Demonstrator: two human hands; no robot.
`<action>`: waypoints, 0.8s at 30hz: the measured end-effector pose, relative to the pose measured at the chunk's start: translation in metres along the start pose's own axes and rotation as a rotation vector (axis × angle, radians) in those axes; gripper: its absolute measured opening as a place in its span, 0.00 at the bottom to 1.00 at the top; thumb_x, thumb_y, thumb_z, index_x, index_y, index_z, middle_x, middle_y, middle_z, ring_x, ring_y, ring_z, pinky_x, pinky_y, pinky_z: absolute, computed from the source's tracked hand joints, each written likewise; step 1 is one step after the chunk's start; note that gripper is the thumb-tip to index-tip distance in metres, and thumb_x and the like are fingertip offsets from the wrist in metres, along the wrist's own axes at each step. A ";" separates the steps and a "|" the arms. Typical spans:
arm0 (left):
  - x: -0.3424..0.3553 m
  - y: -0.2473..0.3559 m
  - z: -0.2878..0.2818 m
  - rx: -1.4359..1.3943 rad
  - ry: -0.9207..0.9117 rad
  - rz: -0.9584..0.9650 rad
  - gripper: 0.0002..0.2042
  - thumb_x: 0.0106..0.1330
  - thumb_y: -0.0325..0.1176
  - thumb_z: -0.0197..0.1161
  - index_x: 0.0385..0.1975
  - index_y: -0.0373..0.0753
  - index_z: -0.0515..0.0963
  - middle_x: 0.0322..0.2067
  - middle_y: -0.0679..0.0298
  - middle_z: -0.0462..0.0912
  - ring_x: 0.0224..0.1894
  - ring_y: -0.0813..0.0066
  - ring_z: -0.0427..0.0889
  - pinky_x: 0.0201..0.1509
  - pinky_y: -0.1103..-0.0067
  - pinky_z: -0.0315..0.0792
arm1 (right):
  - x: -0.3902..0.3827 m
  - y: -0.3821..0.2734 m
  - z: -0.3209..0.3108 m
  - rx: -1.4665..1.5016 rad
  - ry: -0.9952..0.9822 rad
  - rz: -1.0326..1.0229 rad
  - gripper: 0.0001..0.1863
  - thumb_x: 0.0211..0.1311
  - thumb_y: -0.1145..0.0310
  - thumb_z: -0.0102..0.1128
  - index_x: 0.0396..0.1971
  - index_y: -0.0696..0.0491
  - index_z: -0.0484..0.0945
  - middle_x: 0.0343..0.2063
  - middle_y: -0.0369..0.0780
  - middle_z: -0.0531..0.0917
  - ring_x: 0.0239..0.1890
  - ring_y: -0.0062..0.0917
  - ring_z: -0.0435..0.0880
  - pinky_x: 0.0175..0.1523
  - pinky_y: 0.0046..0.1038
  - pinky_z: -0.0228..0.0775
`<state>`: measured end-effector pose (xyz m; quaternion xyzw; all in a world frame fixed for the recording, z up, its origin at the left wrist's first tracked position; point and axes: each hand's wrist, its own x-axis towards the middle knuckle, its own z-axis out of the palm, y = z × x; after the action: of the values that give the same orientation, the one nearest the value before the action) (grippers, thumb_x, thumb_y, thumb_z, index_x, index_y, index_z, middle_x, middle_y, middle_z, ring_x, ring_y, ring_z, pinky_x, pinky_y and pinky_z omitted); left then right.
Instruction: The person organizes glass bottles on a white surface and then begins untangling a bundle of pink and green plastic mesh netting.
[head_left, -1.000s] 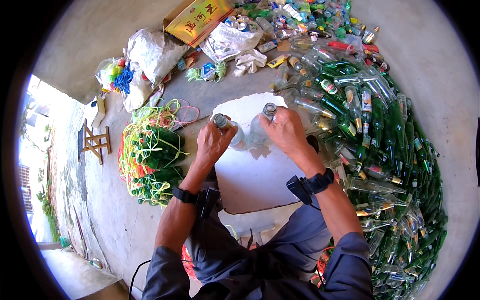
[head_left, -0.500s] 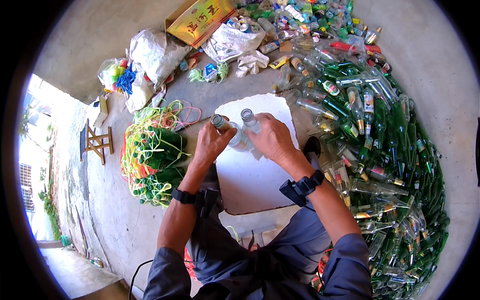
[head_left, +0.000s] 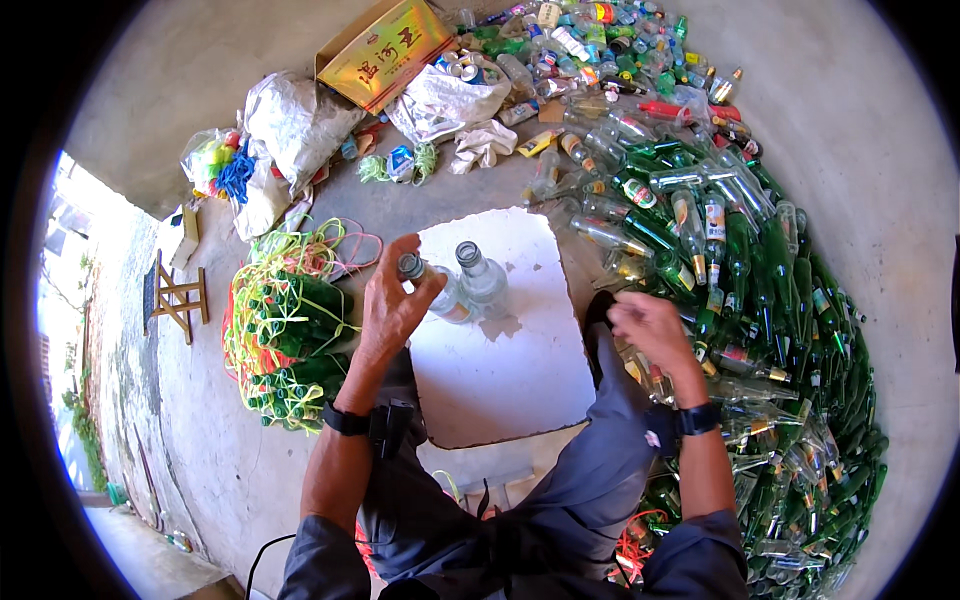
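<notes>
Two clear glass bottles stand upright, side by side, on a white board over my knees. My left hand (head_left: 392, 300) is at the left bottle (head_left: 452, 302), its thumb and fingers spread apart around the neck without a firm grip. The right bottle (head_left: 484, 280) stands free, with no hand on it. My right hand (head_left: 652, 328) is off the board (head_left: 490, 390), above my right knee at the edge of the bottle pile. Its fingers are loosely bent and somewhat apart, and I see nothing in them.
A large heap of green and clear bottles (head_left: 760, 270) covers the floor to the right. Green bottles bundled with yellow string (head_left: 295, 320) stand at the left, near a wooden folding stool (head_left: 178, 298). White sacks (head_left: 290, 125) and a yellow carton (head_left: 388, 55) lie at the far side.
My right hand has let go of the right bottle and moved right, toward the heap. My left hand's fingers have loosened around the left bottle's neck. Both bottles remain standing on the board.
</notes>
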<state>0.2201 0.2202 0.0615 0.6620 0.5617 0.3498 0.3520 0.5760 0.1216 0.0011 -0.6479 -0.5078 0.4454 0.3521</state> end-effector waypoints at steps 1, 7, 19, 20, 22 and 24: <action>-0.007 0.007 -0.007 0.043 0.072 0.071 0.29 0.54 0.34 0.70 0.57 0.33 0.70 0.49 0.52 0.78 0.50 0.65 0.78 0.56 0.71 0.71 | -0.009 0.015 -0.007 0.047 0.067 0.071 0.19 0.65 0.65 0.62 0.51 0.60 0.78 0.34 0.38 0.85 0.30 0.19 0.84 0.35 0.21 0.77; -0.007 0.015 0.008 0.144 0.257 0.424 0.34 0.51 0.29 0.73 0.60 0.34 0.69 0.63 0.45 0.69 0.66 0.53 0.67 0.69 0.62 0.61 | -0.098 0.210 -0.031 -0.224 0.238 0.382 0.10 0.61 0.68 0.57 0.26 0.57 0.83 0.22 0.40 0.85 0.20 0.20 0.82 0.25 0.25 0.73; -0.005 -0.002 -0.025 -0.267 0.198 0.009 0.25 0.69 0.40 0.59 0.61 0.31 0.68 0.59 0.52 0.75 0.57 0.66 0.77 0.57 0.73 0.72 | -0.246 0.365 0.056 -0.574 0.482 0.622 0.18 0.51 0.71 0.57 0.43 0.60 0.76 0.30 0.52 0.83 0.36 0.49 0.83 0.41 0.45 0.76; -0.008 -0.006 -0.029 -0.292 0.221 -0.003 0.24 0.70 0.42 0.57 0.60 0.32 0.69 0.56 0.54 0.79 0.54 0.69 0.79 0.54 0.75 0.73 | -0.240 0.361 0.054 -0.546 0.538 0.620 0.19 0.51 0.72 0.57 0.46 0.60 0.75 0.34 0.54 0.83 0.41 0.51 0.81 0.45 0.45 0.75; -0.016 -0.012 -0.039 -0.279 0.158 0.001 0.23 0.72 0.41 0.56 0.59 0.33 0.69 0.54 0.54 0.80 0.52 0.69 0.80 0.53 0.75 0.74 | -0.226 0.335 0.041 -0.573 0.594 0.594 0.24 0.53 0.71 0.55 0.53 0.58 0.71 0.46 0.54 0.79 0.48 0.51 0.79 0.51 0.44 0.73; -0.028 0.001 -0.043 -0.180 0.126 0.012 0.22 0.73 0.41 0.55 0.59 0.32 0.70 0.53 0.54 0.81 0.48 0.69 0.82 0.51 0.75 0.75 | -0.211 0.325 0.029 -0.585 0.650 0.525 0.24 0.53 0.72 0.55 0.53 0.58 0.71 0.47 0.54 0.78 0.47 0.51 0.80 0.51 0.45 0.73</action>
<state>0.1805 0.1957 0.0826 0.6079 0.5450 0.4417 0.3720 0.6420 -0.1605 -0.2580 -0.9302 -0.2954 0.1337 0.1718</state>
